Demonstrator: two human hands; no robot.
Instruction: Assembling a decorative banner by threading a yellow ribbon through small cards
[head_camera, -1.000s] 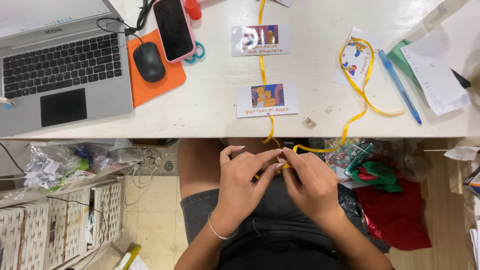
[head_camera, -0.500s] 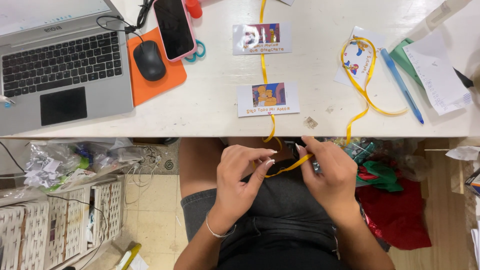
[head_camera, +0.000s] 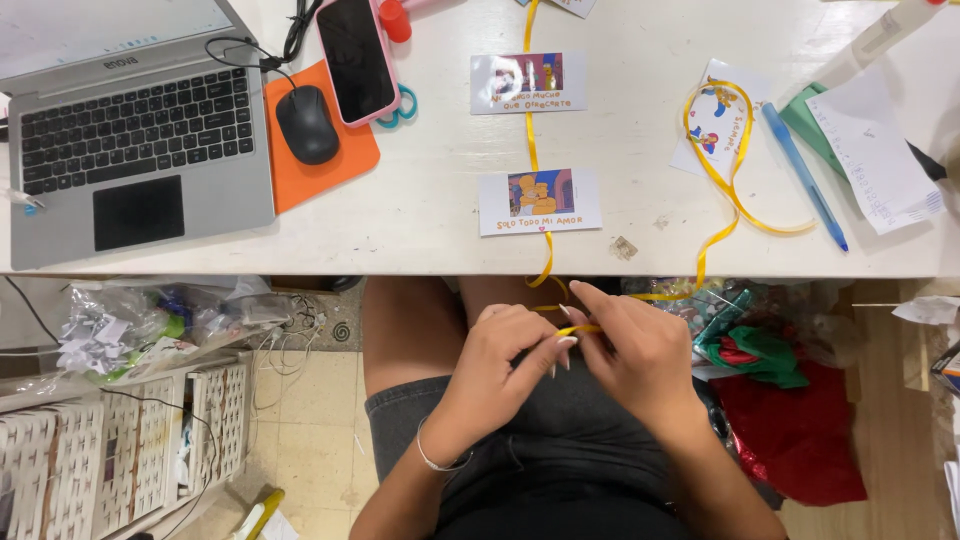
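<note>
Below the table's front edge, over my lap, my left hand (head_camera: 497, 368) and my right hand (head_camera: 632, 350) meet and pinch a short stretch of yellow ribbon (head_camera: 578, 329) between their fingertips. The ribbon runs up over the edge and along the white table (head_camera: 420, 215), passing under two small picture cards, one near the edge (head_camera: 540, 201) and one farther back (head_camera: 527, 82). Another length of the same ribbon loops around a third card (head_camera: 716, 125) at the right and drops off the edge toward my hands.
A laptop (head_camera: 125, 130), a black mouse (head_camera: 307, 124) on an orange pad, and a phone in a pink case (head_camera: 356, 57) lie at the left. A blue pen (head_camera: 803, 175) and papers (head_camera: 875, 150) are at the right. White baskets (head_camera: 110, 440) and bags stand on the floor.
My hands drew apart with the ribbon half a second ago and have come back together, fingertips touching around the ribbon just under the table edge.
</note>
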